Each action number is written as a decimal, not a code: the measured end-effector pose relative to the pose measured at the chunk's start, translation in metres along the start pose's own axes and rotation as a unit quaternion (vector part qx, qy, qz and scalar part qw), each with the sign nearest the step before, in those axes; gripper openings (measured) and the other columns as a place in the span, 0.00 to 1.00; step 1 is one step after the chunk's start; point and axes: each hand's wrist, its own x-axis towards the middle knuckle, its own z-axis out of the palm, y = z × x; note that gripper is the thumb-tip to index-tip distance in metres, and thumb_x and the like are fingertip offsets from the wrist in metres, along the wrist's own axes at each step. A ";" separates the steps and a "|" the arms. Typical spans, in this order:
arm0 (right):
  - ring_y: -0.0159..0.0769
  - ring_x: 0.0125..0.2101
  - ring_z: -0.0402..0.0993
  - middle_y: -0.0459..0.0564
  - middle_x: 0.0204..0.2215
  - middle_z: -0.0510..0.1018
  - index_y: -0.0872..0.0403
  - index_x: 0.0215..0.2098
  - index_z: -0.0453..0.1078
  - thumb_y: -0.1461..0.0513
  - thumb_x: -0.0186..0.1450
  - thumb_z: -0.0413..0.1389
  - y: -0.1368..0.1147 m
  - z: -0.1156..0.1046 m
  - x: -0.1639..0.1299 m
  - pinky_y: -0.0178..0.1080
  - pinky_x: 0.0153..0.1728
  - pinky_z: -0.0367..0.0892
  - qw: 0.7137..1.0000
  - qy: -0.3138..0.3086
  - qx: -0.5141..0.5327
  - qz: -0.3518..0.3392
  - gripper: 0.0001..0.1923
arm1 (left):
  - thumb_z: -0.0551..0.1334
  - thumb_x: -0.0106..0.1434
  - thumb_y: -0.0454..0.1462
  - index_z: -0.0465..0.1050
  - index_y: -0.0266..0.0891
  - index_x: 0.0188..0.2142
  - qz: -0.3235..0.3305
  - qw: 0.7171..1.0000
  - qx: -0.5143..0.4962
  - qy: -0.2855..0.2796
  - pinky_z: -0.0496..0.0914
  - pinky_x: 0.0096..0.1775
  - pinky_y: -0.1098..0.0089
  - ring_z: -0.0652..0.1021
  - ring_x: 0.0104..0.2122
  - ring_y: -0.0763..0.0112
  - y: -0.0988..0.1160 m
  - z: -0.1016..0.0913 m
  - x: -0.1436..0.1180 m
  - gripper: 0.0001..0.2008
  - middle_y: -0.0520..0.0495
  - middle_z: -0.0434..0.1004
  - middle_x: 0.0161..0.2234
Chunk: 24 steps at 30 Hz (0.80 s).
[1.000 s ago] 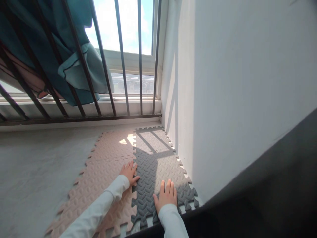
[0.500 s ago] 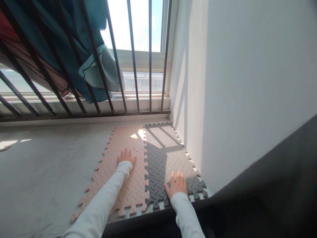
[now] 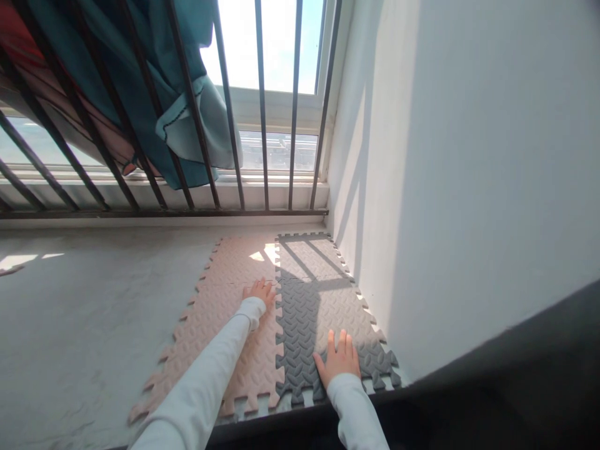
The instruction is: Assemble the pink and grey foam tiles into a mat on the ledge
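**Two hands flat on interlocking foam mats in the floor's corner**

The left hand (image 3: 260, 291) lies flat, fingers spread wide and holding nothing, on the pink foam mat (image 3: 220, 325), close to the seam where it meets the grey foam mat (image 3: 309, 300). The right hand (image 3: 339, 361) presses palm-down, fingers open and empty, on the grey mat near its near edge. Both arms wear pale long sleeves.

The mats are soft foam tiles with jigsaw-toothed edges. The pink one carries a pebbled, oval-dotted relief; the grey one a raised leaf or tread pattern. They lock together along a toothed seam, and the grey mat lies just beside the white wall (image 3: 469, 156), in the far right corner of the floor (image 3: 84, 312).

The floor is bare, mottled grey concrete. Black metal window bars (image 3: 262, 106) stand above a white sill, with teal cloth (image 3: 154, 81) draped on them. Sunlight throws bar shadows over the mats and wall.
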 end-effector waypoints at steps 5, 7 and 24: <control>0.51 0.57 0.44 0.63 0.58 0.50 0.59 0.59 0.49 0.50 0.59 0.47 0.001 0.003 0.000 0.48 0.53 0.44 1.000 0.004 -0.009 -0.004 0.34 | 0.42 0.59 0.47 0.56 0.52 0.54 -0.001 1.000 0.026 0.002 0.45 0.52 0.42 0.52 0.57 0.57 0.006 -0.002 -0.001 0.23 0.50 0.47 0.61; 0.51 0.57 0.45 0.64 0.58 0.50 0.59 0.58 0.50 0.51 0.59 0.47 0.000 0.003 0.000 0.49 0.53 0.45 1.000 0.005 -0.015 -0.008 0.33 | 0.42 0.59 0.49 0.58 0.53 0.53 0.016 0.999 0.037 -0.014 0.42 0.51 0.40 0.56 0.56 0.55 0.007 -0.011 -0.002 0.23 0.49 0.50 0.60; 0.53 0.56 0.48 0.66 0.57 0.53 0.61 0.57 0.52 0.51 0.59 0.47 0.002 0.005 0.001 0.50 0.52 0.48 0.999 0.025 -0.031 -0.024 0.33 | 0.40 0.59 0.50 0.52 0.36 0.57 -0.229 0.970 0.037 0.070 0.47 0.53 0.48 0.51 0.58 0.52 -0.036 -0.006 -0.013 0.31 0.35 0.46 0.60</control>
